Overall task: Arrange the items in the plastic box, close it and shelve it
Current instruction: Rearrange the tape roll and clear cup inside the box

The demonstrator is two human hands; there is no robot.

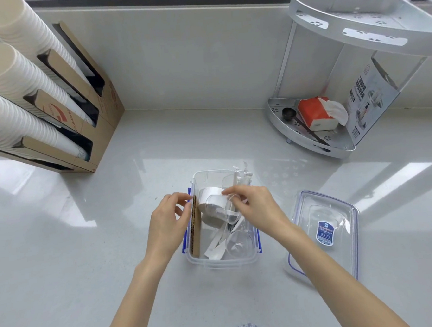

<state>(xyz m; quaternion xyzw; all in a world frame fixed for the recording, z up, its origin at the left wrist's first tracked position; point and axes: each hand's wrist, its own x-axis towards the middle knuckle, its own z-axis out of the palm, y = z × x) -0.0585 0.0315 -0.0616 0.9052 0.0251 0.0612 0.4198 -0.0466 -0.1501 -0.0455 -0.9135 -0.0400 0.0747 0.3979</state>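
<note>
The clear plastic box is sitting open near the middle of the pale grey counter, with bare, glossy surface lying all around it to the left and front. Its lid, clear with a blue seal and a blue label, is lying just to the right of the box, apart from it. Blue latches are hanging down along the box's long sides.

Inside the box, a strip of brown corrugated cardboard is standing on edge against the left wall. Beside it a white roll of tape is leaning, and clear plastic cups and white paper strips are lying loosely toward the front. Some white pieces are poking up above the far rim.

The left hand is curling at the box's left edge, fingertips pinching at the top of the cardboard. The right hand is reaching in from the right, fingers closing on the rim of a clear cup beside the tape roll.

At the far left a cardboard dispenser is holding three slanted stacks of white paper cups. At the far right a white two-tier corner shelf is standing against the wall; its lower tier is carrying an orange tissue pack, a dark scoop and a printed carton. The upper tier's floor is hard to see from here.
</note>
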